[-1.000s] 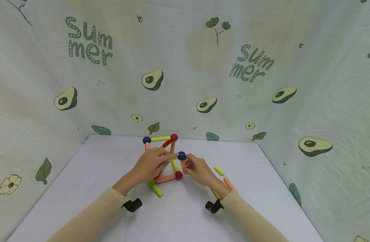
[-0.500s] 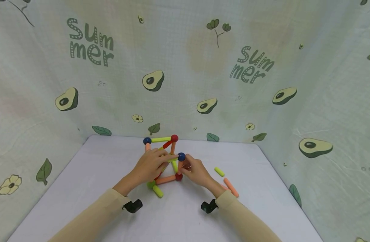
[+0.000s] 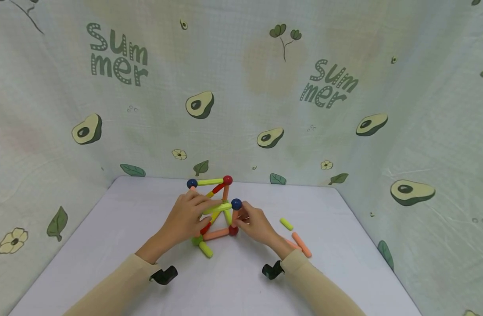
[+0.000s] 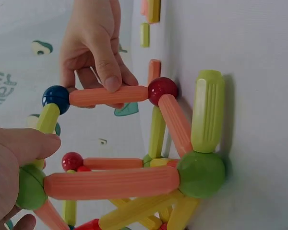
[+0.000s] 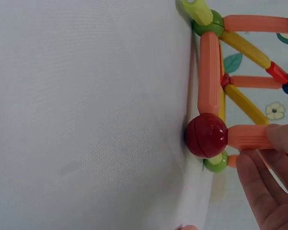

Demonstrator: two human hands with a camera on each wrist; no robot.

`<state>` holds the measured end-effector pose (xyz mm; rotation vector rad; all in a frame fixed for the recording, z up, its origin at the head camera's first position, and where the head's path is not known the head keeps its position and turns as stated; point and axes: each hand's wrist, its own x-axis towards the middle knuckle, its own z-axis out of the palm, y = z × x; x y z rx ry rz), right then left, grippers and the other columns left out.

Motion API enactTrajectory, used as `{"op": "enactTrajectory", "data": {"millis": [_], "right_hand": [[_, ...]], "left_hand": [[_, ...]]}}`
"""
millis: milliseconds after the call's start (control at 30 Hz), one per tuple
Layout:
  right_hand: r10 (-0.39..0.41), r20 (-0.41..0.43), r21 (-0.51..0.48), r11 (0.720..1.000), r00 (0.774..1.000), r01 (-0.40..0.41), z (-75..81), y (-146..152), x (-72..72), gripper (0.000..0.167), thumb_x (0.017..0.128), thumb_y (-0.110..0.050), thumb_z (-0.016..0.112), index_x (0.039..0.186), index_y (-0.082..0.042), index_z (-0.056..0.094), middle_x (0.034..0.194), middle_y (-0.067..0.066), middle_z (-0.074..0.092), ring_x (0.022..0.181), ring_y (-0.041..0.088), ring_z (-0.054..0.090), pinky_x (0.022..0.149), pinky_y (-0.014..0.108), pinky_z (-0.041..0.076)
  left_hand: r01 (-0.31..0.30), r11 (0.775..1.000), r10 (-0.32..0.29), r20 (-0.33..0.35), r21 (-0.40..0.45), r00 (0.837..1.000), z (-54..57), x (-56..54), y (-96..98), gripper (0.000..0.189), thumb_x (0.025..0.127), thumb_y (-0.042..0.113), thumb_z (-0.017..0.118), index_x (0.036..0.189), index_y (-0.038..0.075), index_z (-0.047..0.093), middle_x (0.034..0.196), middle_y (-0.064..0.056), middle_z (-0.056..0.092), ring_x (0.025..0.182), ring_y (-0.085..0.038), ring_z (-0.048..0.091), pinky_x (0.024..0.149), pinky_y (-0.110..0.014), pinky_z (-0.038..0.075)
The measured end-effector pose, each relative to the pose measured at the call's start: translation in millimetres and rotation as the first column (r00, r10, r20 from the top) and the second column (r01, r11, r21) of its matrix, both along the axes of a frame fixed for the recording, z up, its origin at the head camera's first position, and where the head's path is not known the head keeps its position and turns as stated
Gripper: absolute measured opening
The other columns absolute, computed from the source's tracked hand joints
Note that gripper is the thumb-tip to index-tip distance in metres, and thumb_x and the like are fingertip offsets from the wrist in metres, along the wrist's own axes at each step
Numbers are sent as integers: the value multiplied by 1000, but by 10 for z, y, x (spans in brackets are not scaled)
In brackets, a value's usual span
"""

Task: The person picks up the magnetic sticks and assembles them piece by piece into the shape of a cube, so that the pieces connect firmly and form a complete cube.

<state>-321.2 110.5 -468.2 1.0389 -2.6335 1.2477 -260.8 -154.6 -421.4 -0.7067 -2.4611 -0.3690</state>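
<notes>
A frame of magnetic rods and balls stands on the table. My right hand (image 3: 256, 221) pinches the upright orange rod (image 4: 110, 96) at its right front corner, between a blue ball (image 3: 236, 204) on top and a red ball (image 5: 207, 135) at the bottom. My left hand (image 3: 186, 217) is at the upper left front corner, its thumb and fingers around a green ball (image 4: 31, 187). From that ball a yellow-green rod (image 3: 219, 208) runs to the blue ball. The head view hides the held green ball behind the left hand.
Right of the frame lie a short yellow-green rod (image 3: 286, 224) and an orange rod (image 3: 302, 244), with another orange rod partly hidden by the right forearm. A yellow-green rod (image 4: 209, 112) sticks out from the lower green ball (image 4: 200, 175). A printed cloth hangs behind.
My left hand has drawn back left from the blue ball, uncovering the upper yellow-green rod. The right hand brought the orange rod upright onto the red ball, then stayed still.
</notes>
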Motion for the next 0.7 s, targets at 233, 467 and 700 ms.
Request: {"op": "enactTrajectory", "data": {"millis": [233,467,700], "right_hand": [[-22,1,9,1000,1000,22,12,-15,13,28,98,-8,77,119,-11,59,107,5,76,101,17,75,89,29,61],[-34,6,17,999,999,34,11,-18,27,31,98,-8,77,124,-11,59,110,7,76,101,19,75,89,32,62],[-103,31,71,992,994,101,54,37,141,30,98,-7,75,124,-5,59,108,9,74,91,21,72,80,31,62]], "left_hand": [[-46,988,44,15,145,999,-158,143,-195,55,80,14,94,131,22,76,127,-2,67,105,-23,53,82,-39,49],[26,970,-48,84,240,995,-243,168,-232,59,83,3,91,137,18,70,134,0,61,110,-17,64,90,-35,62],[43,963,-73,105,267,992,-233,157,-246,60,85,2,89,139,15,69,136,0,60,106,-13,65,87,-32,62]]}}
